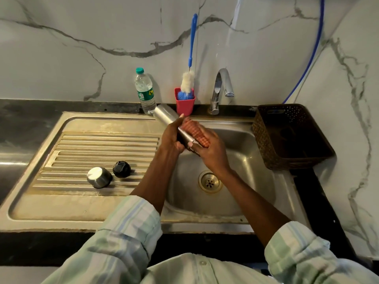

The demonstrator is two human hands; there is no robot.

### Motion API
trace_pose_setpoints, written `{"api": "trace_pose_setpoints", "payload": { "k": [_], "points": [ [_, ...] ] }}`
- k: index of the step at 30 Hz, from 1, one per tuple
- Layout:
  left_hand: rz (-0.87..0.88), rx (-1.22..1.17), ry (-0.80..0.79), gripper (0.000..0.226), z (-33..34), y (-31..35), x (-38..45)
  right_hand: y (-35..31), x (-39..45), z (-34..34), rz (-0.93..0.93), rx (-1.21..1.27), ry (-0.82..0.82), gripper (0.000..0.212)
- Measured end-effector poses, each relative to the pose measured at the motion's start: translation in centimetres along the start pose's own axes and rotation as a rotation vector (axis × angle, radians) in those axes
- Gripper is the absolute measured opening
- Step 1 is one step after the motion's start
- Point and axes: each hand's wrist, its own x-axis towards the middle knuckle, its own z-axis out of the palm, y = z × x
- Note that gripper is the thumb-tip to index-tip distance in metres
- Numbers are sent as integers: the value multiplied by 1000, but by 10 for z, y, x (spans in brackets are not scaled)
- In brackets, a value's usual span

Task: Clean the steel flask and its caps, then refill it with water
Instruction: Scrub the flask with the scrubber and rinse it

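The steel flask (165, 116) lies tilted over the sink basin (244, 148), its base pointing up and left. My left hand (171, 136) grips its middle from the left. My right hand (211, 149) holds an orange checked cloth (195, 131) wrapped against the flask's lower body. The flask's mouth end is hidden between my hands. On the ribbed drainboard (82, 144) stand the steel cap (98, 177) and, just right of it, the black cap (121, 169).
A plastic water bottle (144, 92) and a red cup (184, 104) holding a blue-handled bottle brush (190, 58) stand behind the sink. The tap (220, 87) rises at the back. A brown basket (291, 136) sits at right. The drain (210, 182) lies in the basin floor.
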Motion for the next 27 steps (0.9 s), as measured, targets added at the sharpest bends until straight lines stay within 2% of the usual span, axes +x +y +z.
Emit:
{"api": "trace_pose_setpoints", "payload": {
  "k": [2,4,5,6,8,10,12,14,15,16,18,20,21,22,24,25,27],
  "points": [
    [119,-97,-73,42,-5,-9,-2,-6,3,-3,350,482,20,51],
    [195,-140,-173,31,-10,-18,-4,-6,8,-14,717,1048,-127,44],
    [214,-150,-206,30,-10,-21,-3,-6,9,-17,805,1212,-142,43],
    [219,-156,-225,34,-11,-21,-2,-9,8,-18,817,1273,-132,43],
    [207,-174,-203,54,-12,-17,-1,-12,11,-16,691,1129,-71,50],
    [133,-114,-105,68,-11,-7,4,-14,10,-15,364,590,8,66],
    [-20,-19,-65,63,-5,4,3,-5,9,-14,18,-14,21,79],
    [-103,33,-7,44,4,9,-1,2,2,-9,-151,-186,-31,82],
    [-80,41,3,36,6,7,-1,4,-1,-5,-139,-155,-29,81],
    [-27,38,-10,34,6,4,-1,2,-4,-1,-44,-23,9,78],
    [105,-20,-62,44,1,-5,-1,-6,-1,-3,353,520,3,69],
    [192,-83,-129,46,-5,-11,1,-6,6,-12,769,1085,-149,61],
    [207,-95,-177,45,-7,-14,3,-5,6,-15,861,1235,-156,60],
    [204,-99,-205,45,-8,-16,5,-8,5,-16,865,1263,-136,60],
    [179,-134,-223,52,-11,-14,7,-12,8,-12,720,1152,-53,60],
    [164,-133,-211,58,-11,-11,8,-14,8,-11,590,999,-4,63],
    [108,-48,-147,67,-8,-1,9,-13,8,-12,257,445,51,77]
  ]
}}
